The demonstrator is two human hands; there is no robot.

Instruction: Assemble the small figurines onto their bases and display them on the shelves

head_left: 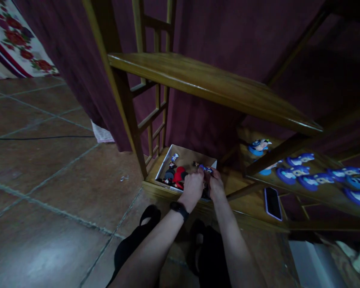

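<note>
My left hand (193, 188) and right hand (216, 186) pinch the small blue figurine (206, 169) in closed fingers above the white box (187, 158) on the bottom shelf (246, 202), best held low and steady.

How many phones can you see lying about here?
1. The phone lies flat on the low wooden shelf, to the right of the right hand. More could be hidden in the box or out of view.
</note>
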